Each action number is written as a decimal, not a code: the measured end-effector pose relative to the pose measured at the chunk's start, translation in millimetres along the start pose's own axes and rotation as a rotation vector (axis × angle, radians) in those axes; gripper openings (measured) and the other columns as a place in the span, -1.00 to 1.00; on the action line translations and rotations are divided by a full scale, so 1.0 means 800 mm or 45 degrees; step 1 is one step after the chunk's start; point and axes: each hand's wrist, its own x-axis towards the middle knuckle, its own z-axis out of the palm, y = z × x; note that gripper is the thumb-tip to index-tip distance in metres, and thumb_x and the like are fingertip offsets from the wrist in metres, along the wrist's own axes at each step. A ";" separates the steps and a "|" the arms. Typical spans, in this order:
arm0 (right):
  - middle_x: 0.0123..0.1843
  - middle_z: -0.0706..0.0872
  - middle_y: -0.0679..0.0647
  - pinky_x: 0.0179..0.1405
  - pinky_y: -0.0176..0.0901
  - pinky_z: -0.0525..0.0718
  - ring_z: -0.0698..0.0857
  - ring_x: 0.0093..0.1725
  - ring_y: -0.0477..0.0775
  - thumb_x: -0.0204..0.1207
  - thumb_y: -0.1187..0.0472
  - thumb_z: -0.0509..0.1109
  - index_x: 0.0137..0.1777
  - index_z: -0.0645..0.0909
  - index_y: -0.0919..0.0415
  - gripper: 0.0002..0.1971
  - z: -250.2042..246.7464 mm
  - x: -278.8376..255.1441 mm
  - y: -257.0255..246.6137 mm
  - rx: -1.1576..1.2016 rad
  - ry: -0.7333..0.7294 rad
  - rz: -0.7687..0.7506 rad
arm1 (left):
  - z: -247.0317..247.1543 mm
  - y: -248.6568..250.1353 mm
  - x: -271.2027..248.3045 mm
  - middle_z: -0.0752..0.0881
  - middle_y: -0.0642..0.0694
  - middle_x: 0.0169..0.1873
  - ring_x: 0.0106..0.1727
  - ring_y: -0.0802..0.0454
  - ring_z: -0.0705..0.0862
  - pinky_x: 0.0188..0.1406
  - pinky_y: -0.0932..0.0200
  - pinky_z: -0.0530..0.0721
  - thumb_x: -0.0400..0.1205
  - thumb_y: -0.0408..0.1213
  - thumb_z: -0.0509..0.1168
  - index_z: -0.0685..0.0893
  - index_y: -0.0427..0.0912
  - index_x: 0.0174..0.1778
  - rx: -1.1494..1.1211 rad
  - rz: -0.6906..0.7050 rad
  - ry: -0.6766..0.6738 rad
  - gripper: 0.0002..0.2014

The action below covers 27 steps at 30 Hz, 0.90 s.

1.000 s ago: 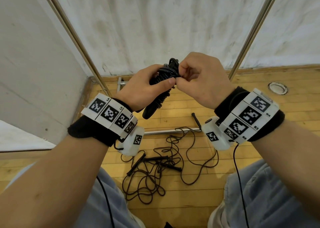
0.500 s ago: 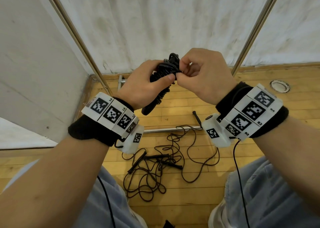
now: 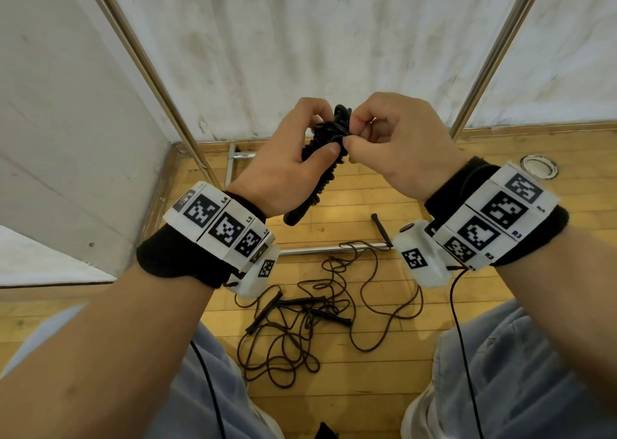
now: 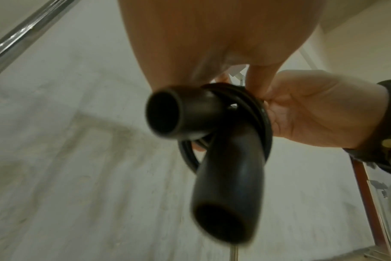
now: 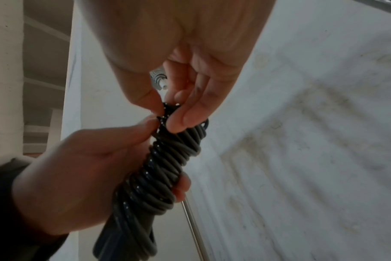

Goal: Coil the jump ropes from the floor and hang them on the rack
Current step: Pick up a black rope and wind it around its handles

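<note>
A black jump rope, coiled tightly round its two handles (image 3: pixel 325 158), is held up in front of the wall. My left hand (image 3: pixel 287 168) grips the bundle (image 5: pixel 159 169), thumb pressed on the coils. My right hand (image 3: pixel 384 141) pinches the cord's end at the top of the bundle (image 5: pixel 167 114) between thumb and forefinger. The two handle ends (image 4: pixel 225 176) point down at the left wrist camera. More jump ropes (image 3: pixel 310 318) lie tangled on the wooden floor between my legs. The rack's slanted metal poles (image 3: pixel 150 68) rise on both sides.
The rack's base bar (image 3: pixel 330 248) lies on the floor behind the tangle, with a loose rope handle (image 3: pixel 380 228) across it. A round metal floor fitting (image 3: pixel 539 166) sits at the right. White walls close in at the left and behind.
Both hands have lifted the bundle slightly and moved closer together at its top. My right fingers have shifted on the cord's end. The ropes on the floor lie as before.
</note>
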 end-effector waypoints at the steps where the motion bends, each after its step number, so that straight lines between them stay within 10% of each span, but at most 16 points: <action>1: -0.30 0.59 -0.07 -0.19 -0.08 0.72 0.73 -0.20 0.14 0.42 0.27 0.44 -0.24 0.57 0.10 -0.90 0.000 -0.001 0.000 0.020 -0.015 0.001 | 0.000 0.000 0.000 0.49 0.00 0.08 -0.40 0.29 0.64 -0.41 0.34 0.65 0.70 -0.39 0.18 0.32 0.17 0.04 -0.002 0.001 -0.002 -0.70; 8: -0.03 0.64 -0.09 -0.26 -0.45 0.57 0.74 -0.15 -0.08 0.44 0.22 0.47 -0.10 0.54 -0.11 -0.79 0.006 0.000 -0.002 0.208 0.112 0.037 | 0.004 0.009 0.004 0.45 -0.10 0.04 -0.25 0.11 0.63 -0.31 0.24 0.67 0.58 -0.25 0.14 0.33 0.10 0.00 -0.316 -0.104 0.150 -0.83; 19: -0.02 0.63 -0.09 -0.10 -0.55 0.62 0.70 -0.13 -0.35 0.46 0.30 0.46 0.19 0.71 0.18 -0.71 0.030 -0.004 0.005 0.166 0.358 -0.067 | 0.015 0.016 0.007 0.44 -0.31 0.21 0.01 -0.12 0.64 -0.18 0.07 0.70 0.58 -0.14 0.19 0.47 0.12 -0.01 -0.590 -0.288 0.246 -0.90; 27: 0.01 0.63 0.04 -0.04 -0.44 0.69 0.75 -0.13 -0.05 0.50 0.28 0.43 0.23 0.68 0.25 -0.70 0.036 -0.005 0.006 0.092 0.365 -0.171 | 0.020 0.016 0.015 0.47 -0.26 0.21 -0.15 -0.06 0.66 -0.34 0.17 0.66 0.73 -0.25 0.12 0.46 0.24 -0.09 -0.361 -0.281 0.437 -0.78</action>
